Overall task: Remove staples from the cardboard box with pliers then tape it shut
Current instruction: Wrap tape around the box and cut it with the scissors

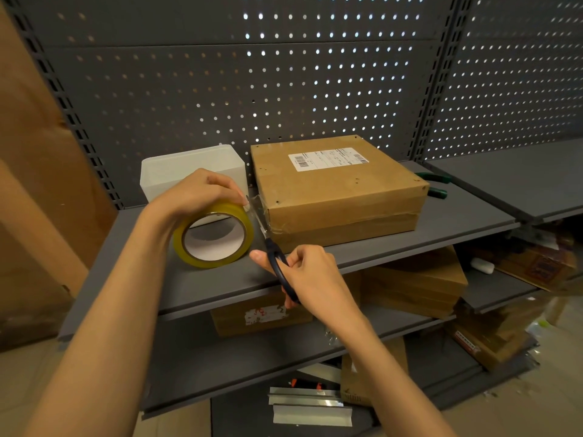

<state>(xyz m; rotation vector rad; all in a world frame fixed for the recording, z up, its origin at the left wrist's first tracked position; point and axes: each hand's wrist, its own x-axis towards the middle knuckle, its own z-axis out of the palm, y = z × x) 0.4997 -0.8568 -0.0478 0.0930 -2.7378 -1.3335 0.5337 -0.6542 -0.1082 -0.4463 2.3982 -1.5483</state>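
- Left hand (202, 192): grip curled over the top of the tape roll (214, 238), thumb and fingertips at the roll's upper right edge, where a short clear strip runs across to the cardboard box (337, 190). The fingertips themselves are partly hidden behind the roll's rim.
- Right hand (310, 274): grip closed round the black handles of the scissors (271, 247), thumb through one loop. Blades point up and away, toward the stretched strip at the box's near left corner.
- Hard to make out: whether the blades are open or closed, since they are thin and lost against the glossy tape. Cannot tell if they touch the strip.
- Pliers (437, 184): only the green handles show, behind the box's right side; the head is hidden by the box.
- Box label (328, 158): white, with barcodes; the print is too small to read.
- Box position: lies flat on the upper grey shelf (457, 216), near its middle, just right of a white plastic tub (176, 175).
- Box appearance: brown, square, shallow. Small dark holes dot the top along the edges. Clear tape gleams on the near left corner and wrinkles along the seam of the front face.
- Lower shelves: more cardboard boxes, blurred; metal strips lie at the bottom.
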